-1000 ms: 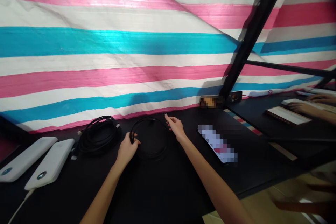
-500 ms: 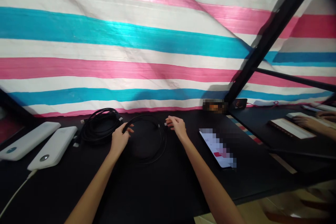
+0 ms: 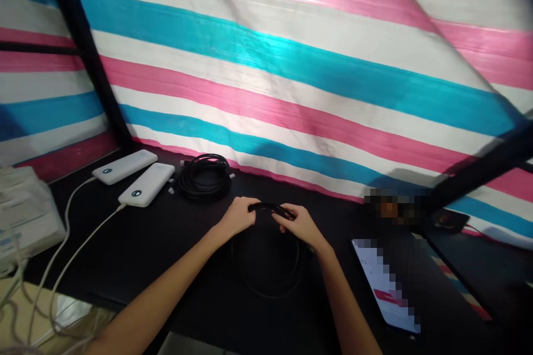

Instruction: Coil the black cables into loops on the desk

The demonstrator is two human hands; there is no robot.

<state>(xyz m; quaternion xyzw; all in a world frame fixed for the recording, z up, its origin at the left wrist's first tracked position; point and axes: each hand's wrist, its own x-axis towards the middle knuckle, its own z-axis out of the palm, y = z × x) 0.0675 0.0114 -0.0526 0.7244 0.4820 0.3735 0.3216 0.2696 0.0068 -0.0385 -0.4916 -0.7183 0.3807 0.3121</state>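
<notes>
Both my hands grip the top of a looped black cable over a black table. My left hand is closed around the coil on its left side. On the right, the fingers of my right hand pinch the same strands. Below my hands the rest of the loop hangs or lies in a wide ring against the dark tabletop; which of the two I cannot tell. A second coil of black cable, with pale plugs, lies behind my left hand.
Two white power banks lie at the left with white cords attached. A phone, partly blurred out, lies at the right on the black table. White bags stand at the far left. A striped sheet hangs behind.
My view has turned left. My right hand has come in from the cable's end to grip the coil's top close beside my left hand.
</notes>
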